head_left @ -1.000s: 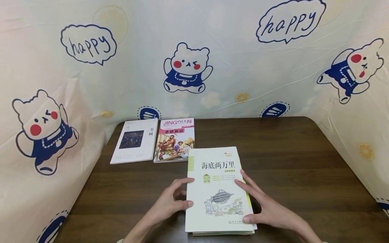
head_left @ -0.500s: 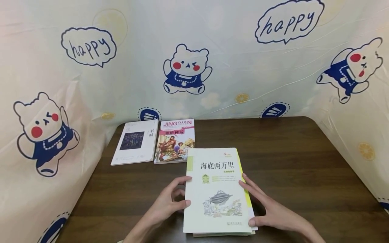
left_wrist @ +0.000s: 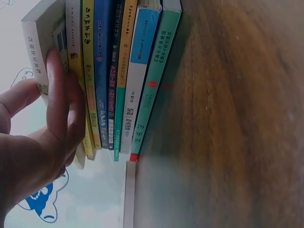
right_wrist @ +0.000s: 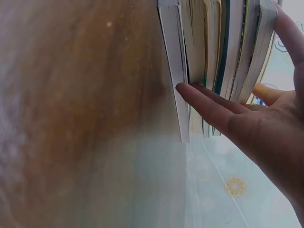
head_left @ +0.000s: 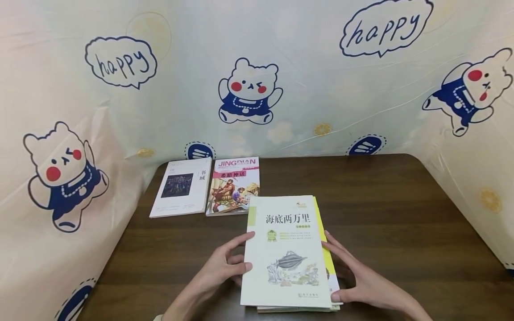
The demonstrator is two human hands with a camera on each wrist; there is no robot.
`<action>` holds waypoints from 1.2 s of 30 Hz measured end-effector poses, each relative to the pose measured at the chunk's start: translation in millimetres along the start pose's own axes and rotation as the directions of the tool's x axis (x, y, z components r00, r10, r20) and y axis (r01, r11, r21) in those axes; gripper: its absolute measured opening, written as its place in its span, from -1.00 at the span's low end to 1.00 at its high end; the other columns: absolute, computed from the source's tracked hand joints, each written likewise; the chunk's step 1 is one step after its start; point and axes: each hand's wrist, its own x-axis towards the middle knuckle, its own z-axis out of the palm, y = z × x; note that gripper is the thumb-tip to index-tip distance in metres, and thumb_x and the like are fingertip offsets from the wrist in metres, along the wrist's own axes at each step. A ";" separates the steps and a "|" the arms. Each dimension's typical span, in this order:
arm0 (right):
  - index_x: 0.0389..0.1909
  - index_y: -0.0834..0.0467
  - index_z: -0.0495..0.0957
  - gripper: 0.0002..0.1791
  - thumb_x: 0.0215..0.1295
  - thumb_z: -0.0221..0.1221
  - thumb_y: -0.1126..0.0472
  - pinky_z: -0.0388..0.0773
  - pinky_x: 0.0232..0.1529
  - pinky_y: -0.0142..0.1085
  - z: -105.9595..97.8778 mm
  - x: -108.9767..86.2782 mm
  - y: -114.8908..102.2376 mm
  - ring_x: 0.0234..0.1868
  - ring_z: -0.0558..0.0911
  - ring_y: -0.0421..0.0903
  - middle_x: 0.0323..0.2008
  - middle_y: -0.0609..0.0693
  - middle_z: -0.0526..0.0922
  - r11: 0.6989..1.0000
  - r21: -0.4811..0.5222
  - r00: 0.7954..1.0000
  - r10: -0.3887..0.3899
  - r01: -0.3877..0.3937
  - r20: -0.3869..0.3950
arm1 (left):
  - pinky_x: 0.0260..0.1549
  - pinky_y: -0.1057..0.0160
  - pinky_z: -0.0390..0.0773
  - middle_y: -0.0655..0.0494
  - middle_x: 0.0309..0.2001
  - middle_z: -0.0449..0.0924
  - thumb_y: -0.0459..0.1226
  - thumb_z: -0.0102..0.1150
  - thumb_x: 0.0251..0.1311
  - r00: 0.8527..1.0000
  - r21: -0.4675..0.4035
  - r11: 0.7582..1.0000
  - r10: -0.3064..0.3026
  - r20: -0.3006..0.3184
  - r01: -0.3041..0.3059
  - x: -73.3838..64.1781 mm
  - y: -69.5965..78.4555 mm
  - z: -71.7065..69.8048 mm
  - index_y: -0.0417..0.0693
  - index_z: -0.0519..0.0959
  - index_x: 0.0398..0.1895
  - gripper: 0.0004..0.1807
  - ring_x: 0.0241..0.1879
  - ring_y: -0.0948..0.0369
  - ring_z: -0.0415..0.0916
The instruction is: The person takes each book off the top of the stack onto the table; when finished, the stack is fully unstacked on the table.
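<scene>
A white book (head_left: 277, 267) with a submarine drawing tops a stack of several books (left_wrist: 102, 80). My left hand (head_left: 225, 261) holds this top book at its spine side, thumb and fingers at the edge. In the left wrist view the spine side stands away from the book beneath, and part of the back cover shows. On the other side, my right hand (head_left: 359, 278) rests along the stack's page edges, fingers spread and fairly straight. A yellow cover (head_left: 324, 240) peeks out under the top book's right edge. In the right wrist view a fingertip (right_wrist: 183, 88) reaches the lowest book.
Two books lie flat at the table's back left: a white one (head_left: 180, 187) with a dark picture, and a pink-titled one (head_left: 234, 185) with painted figures. The stack's far end overlaps the latter in view. A patterned cloth (head_left: 305, 89) rises behind the dark wooden table (head_left: 385, 200).
The top book has shifted slightly left, baring more of the yellow cover below. My right thumb has slid off its lower right corner, and the right fingers have moved outward to the stack's side.
</scene>
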 end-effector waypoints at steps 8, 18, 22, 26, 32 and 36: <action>0.50 -0.03 0.03 -0.03 0.14 0.37 0.19 0.46 0.12 -0.26 -1.1 1.4 -0.6 0.42 -0.09 -0.40 0.54 -0.05 -0.36 0.995 0.103 0.999 0.006 -0.010 0.042 | -0.50 0.19 0.61 -0.24 0.23 0.21 -0.38 0.27 0.18 1.000 -0.008 1.000 -0.002 -0.002 0.002 -5.0 0.1 -6.1 0.03 0.19 0.47 -0.22 -0.22 0.04 0.59; 0.50 -0.04 0.04 -0.05 0.15 0.34 0.28 0.44 0.14 -0.32 0.4 0.6 1.6 0.38 -0.01 -0.42 0.53 -0.06 -0.37 0.981 0.192 0.998 0.027 -0.037 0.054 | -0.50 0.12 0.64 -0.28 0.17 0.40 -0.41 0.21 0.22 0.998 -0.064 0.998 0.018 0.057 -0.015 -4.4 -1.9 -8.9 0.04 0.08 0.51 -0.18 -0.14 -0.06 0.63; 0.50 -0.01 0.03 -0.06 0.15 0.32 0.32 0.45 0.12 -0.30 2.7 0.7 3.3 0.38 0.01 -0.40 0.53 -0.06 -0.37 0.975 0.221 0.998 0.007 -0.021 0.061 | -0.49 0.12 0.65 -0.31 0.09 0.51 -0.45 0.14 0.25 0.995 -0.105 0.994 0.048 0.091 -0.038 -5.9 -2.7 -11.1 -0.01 0.01 0.53 -0.17 -0.14 -0.04 0.64; 0.50 -0.02 0.03 -0.06 0.15 0.32 0.31 0.46 0.11 -0.30 3.5 -0.3 3.5 0.37 0.00 -0.42 0.53 -0.08 -0.38 0.975 0.222 0.998 0.013 -0.027 0.061 | -0.52 0.15 0.64 -0.32 0.03 0.56 -0.50 0.09 0.26 0.987 -0.146 0.985 0.107 0.123 -0.089 -6.5 -2.5 -11.4 -0.08 -0.04 0.53 -0.17 -0.21 0.02 0.66; 0.49 -0.13 0.06 -0.06 0.15 0.33 0.27 0.45 0.12 -0.30 2.8 -1.1 1.7 0.36 0.03 -0.39 0.53 -0.17 -0.36 0.971 0.212 0.993 0.104 -0.115 0.062 | -0.54 0.14 0.64 -0.29 -0.03 0.60 -0.52 0.05 0.26 0.979 -0.189 0.974 0.154 0.136 -0.127 -5.8 0.5 -9.6 -0.09 -0.07 0.54 -0.17 -0.27 0.04 0.68; 0.48 -0.19 0.07 -0.07 0.16 0.33 0.23 0.45 0.12 -0.30 2.0 -0.8 0.7 0.35 0.07 -0.35 0.52 -0.20 -0.34 0.967 0.203 0.987 0.147 -0.156 0.063 | -0.55 0.13 0.64 -0.23 0.09 0.48 -0.53 0.05 0.25 0.982 -0.195 0.972 0.155 0.112 -0.131 -3.7 3.5 -8.1 -0.06 -0.05 0.54 -0.17 -0.28 0.04 0.67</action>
